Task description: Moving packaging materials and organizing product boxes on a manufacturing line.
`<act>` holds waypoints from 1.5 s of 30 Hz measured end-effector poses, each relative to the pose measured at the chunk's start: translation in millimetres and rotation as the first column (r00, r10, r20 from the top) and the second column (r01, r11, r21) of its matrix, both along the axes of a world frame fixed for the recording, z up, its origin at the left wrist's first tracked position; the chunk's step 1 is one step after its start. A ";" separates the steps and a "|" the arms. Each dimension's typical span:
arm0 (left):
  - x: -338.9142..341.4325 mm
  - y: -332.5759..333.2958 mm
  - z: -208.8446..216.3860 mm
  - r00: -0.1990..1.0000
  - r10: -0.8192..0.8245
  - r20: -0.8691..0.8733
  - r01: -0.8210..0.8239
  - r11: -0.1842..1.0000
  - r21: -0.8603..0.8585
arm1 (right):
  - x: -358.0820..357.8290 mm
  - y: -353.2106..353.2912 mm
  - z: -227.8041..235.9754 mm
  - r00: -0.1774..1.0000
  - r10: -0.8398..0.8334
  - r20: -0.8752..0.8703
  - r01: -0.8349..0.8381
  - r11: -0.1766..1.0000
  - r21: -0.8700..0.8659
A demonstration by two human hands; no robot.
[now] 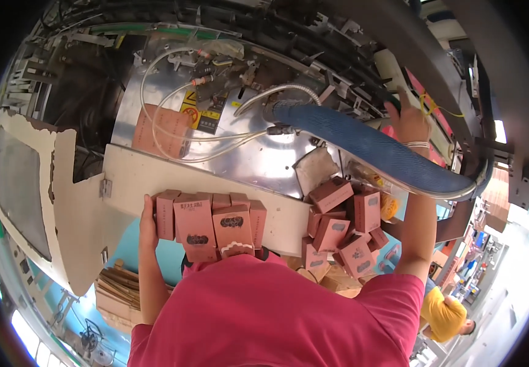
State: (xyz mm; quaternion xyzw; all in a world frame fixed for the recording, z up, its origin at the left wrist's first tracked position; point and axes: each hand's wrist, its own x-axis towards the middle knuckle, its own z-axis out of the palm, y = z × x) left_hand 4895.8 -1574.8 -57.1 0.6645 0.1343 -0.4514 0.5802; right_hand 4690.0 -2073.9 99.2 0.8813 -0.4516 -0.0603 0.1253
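Observation:
My left hand [148, 227] lies along the left end of a row of small reddish-brown cardboard boxes [195, 226] in front of my chest. Its visible fingers are stretched out flat against the end box. A pale scalloped shape shows on one box near my shirt. At the far right, my right hand [412, 124] reaches past a thick blue hose [374, 144] to the machine's rail, fingers apart. No object shows in it; its fingertips are partly hidden against the dark parts. More boxes of the same kind [332, 232] lie in a loose heap right of the row.
A whitish panel [136, 174] runs beneath the row. Behind it, a shiny metal plate [264, 162] carries clear tubes and a flat brown sheet [160, 129]. Stacked cardboard [118, 293] stands lower left. A person in yellow [443, 315] is at the lower right.

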 end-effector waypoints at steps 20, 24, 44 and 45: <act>1.8 -18.8 12.3 0.999 0.021 -0.028 -0.021 1.000 -0.014 | 103.1 -107.7 -52.1 0.945 0.230 0.231 -0.221 0.973 -0.064; 2.7 -24.8 17.8 0.999 0.019 -0.039 -0.019 1.000 -0.019 | 93.2 -119.1 -60.8 0.919 0.357 0.168 -0.344 0.933 -0.102; 3.6 -27.9 21.4 1.000 -0.005 -0.002 0.005 1.000 0.019 | 103.9 -168.1 -96.2 0.804 0.588 0.085 -0.527 0.772 -0.355; 3.5 -29.9 23.0 1.000 -0.007 -0.012 0.007 0.999 0.033 | 103.6 -174.3 -98.8 0.804 0.588 0.082 -0.528 0.771 -0.355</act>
